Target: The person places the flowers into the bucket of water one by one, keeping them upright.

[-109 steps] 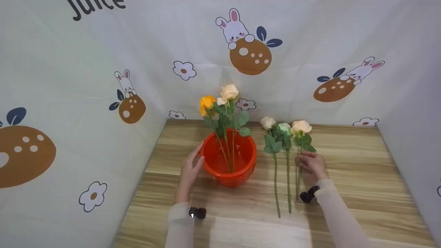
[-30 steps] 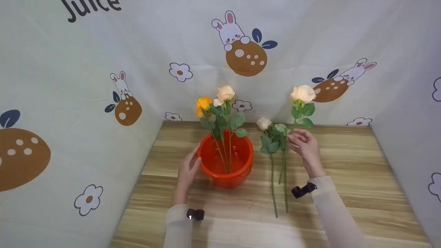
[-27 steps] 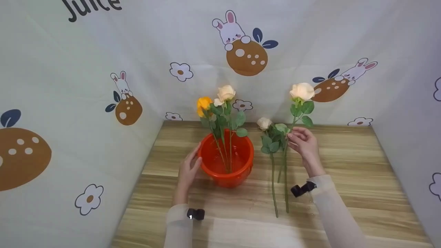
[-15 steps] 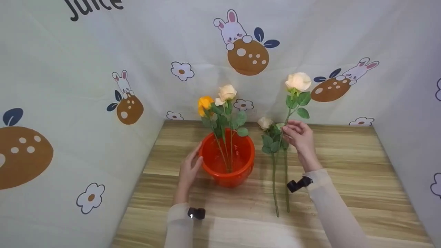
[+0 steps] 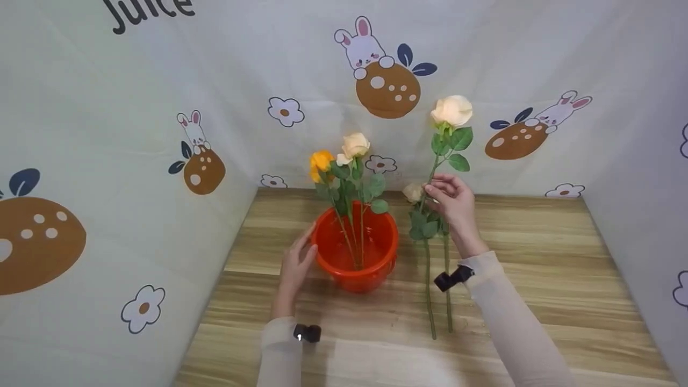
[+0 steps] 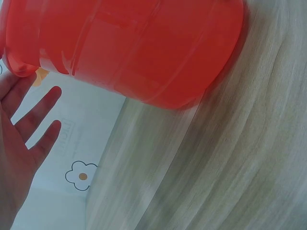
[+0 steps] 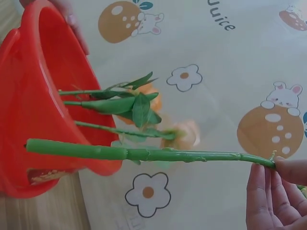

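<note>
My right hand (image 5: 457, 207) pinches the stem of a pale peach rose (image 5: 452, 110) between thumb and fingers. The bloom points up, and in the right wrist view its bare green stem (image 7: 182, 155) passes in front of the red bucket (image 5: 359, 283). With extended fingers my left hand (image 5: 295, 263) touches the bucket's left side at the rim. Inside the bucket stand an orange rose (image 5: 322, 163) and a peach rose (image 5: 356, 145), their stems leaning on the bottom. A cream rose (image 5: 413, 192) lies to the right of the bucket, partly behind my right hand.
Beside the cream rose lies a second stem (image 5: 449, 309), its bloom hidden by my right hand. The wooden tabletop (image 5: 548, 279) meets a white printed backdrop (image 5: 457, 59) at the back and sides.
My right hand took hold of the rightmost rose on the table and lifted it upright. Since then it has risen and moved left toward the bucket. The left hand has stayed at the bucket.
</note>
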